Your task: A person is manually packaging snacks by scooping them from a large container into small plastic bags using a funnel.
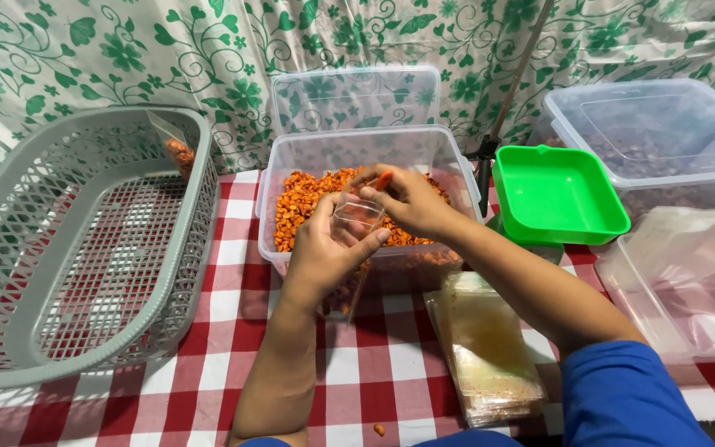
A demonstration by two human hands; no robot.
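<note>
- Blue sleeves frame the bottom of the view, and one stray orange crumb point(379, 430) lies on the red-and-white checked table point(208, 389) just in front of them.
- Just beyond, to the right of centre, a stack of empty clear pouches point(486, 348) lies flat on the table, seemingly not yet filled; it looks thick, so most of the packing appears left to do.
- Left hand point(320, 257) has its grip wrapped around a small clear pouch point(351, 248), holding it upright with the mouth open, in front of and partly over the near wall of the snack tub.
- Right hand point(411, 203) has its grip pressed together, thumb and forefinger pinching a bit of orange snack point(384, 180) right above the pouch mouth.
- Orange pieces show through the pouch's lower part, so it looks partly filled; how full cannot be told, since the hand covers the middle.
- Behind the hands, the clear tub point(448, 157) holds a deep heap of orange snack point(299, 207), so plenty of stock remains.
- At left, the grey mesh basket point(167, 306) holds a single filled pouch point(177, 149) leaning in its far corner; only one finished piece shows.
- At right stand a green tray point(556, 194) and large clear lidded bins point(664, 132), well apart from the hands.
</note>
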